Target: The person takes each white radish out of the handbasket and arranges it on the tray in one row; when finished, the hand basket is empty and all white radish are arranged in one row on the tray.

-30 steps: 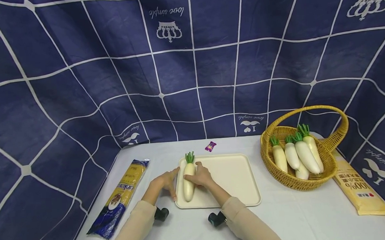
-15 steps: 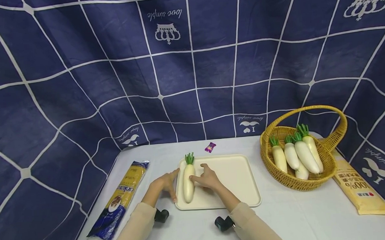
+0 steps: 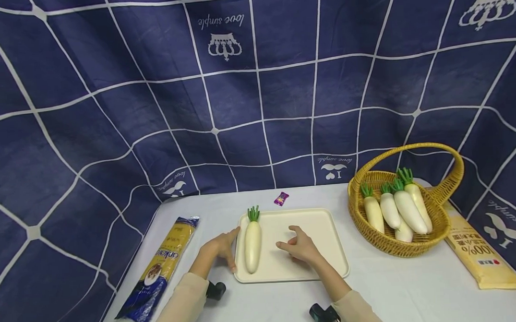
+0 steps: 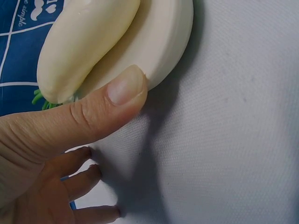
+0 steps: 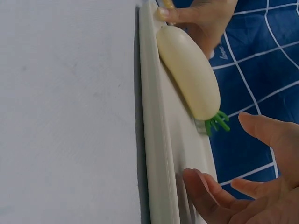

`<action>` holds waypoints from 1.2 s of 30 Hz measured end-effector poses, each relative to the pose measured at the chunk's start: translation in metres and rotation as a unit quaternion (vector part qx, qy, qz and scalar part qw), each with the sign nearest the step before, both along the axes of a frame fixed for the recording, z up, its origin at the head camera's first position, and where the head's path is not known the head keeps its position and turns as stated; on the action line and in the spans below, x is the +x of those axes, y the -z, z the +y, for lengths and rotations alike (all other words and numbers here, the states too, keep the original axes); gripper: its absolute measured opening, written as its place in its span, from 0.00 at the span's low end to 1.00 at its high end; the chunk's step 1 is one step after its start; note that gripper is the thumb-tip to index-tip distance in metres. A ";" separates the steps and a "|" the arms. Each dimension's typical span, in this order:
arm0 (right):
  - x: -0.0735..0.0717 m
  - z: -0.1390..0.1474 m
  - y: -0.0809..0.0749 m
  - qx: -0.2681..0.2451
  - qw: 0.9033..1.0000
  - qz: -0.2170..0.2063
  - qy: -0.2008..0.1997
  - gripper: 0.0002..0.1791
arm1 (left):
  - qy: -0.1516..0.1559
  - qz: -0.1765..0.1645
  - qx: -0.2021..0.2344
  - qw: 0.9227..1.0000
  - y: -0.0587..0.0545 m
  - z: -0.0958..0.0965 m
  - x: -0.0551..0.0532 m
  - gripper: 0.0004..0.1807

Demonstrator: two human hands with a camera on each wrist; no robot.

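A white radish (image 3: 253, 247) with short green stalks lies lengthwise along the left side of a cream rectangular tray (image 3: 273, 222). My left hand (image 3: 220, 246) is at the tray's left edge, its thumb (image 4: 126, 86) against the rim and its fingers spread over the white cloth. Over the middle of the tray is my right hand (image 3: 302, 247), holding nothing, with thumb and fingers apart. In the right wrist view a gap separates its fingertips (image 5: 245, 119) from the radish's green top.
At the right stands a wicker basket (image 3: 396, 248) of several white radishes, beside a yellow paper packet (image 3: 482, 257). A blue and gold pasta packet (image 3: 167, 256) lies at the left. Behind the tray is a small purple sweet (image 3: 281, 198); a blue checked cloth (image 3: 289, 92) hangs beyond.
My right hand has let go of the radish and moved right, to above the middle of the tray. The radish and my left hand stay in place.
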State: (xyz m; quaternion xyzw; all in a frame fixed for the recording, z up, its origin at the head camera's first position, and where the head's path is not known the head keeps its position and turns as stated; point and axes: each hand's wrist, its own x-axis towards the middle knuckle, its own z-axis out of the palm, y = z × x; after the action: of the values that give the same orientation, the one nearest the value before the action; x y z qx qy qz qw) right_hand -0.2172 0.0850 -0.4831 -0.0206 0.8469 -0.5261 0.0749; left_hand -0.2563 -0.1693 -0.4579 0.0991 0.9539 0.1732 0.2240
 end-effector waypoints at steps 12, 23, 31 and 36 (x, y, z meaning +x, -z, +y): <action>0.025 0.048 -0.009 -0.020 1.000 -0.004 0.008 0.40 | 0.007 0.003 0.008 1.000 0.002 0.002 0.001 0.68; 0.036 0.104 -0.032 -0.024 0.999 0.020 -0.015 0.40 | 0.008 0.002 0.000 1.000 0.003 0.001 0.001 0.69; 0.037 0.147 -0.049 -0.041 0.997 0.063 -0.037 0.38 | 0.010 0.002 0.001 1.000 -0.001 0.000 0.000 0.68; 0.038 0.173 -0.062 -0.016 0.992 0.112 -0.048 0.35 | 0.007 -0.001 -0.001 1.000 -0.002 0.000 0.001 0.68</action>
State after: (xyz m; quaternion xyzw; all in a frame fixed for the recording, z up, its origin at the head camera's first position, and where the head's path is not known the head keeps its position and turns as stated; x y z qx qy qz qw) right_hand -0.1797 0.2576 -0.4216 -0.1211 0.8396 -0.5295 0.0040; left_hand -0.2556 -0.1694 -0.4562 0.1052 0.9533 0.1703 0.2263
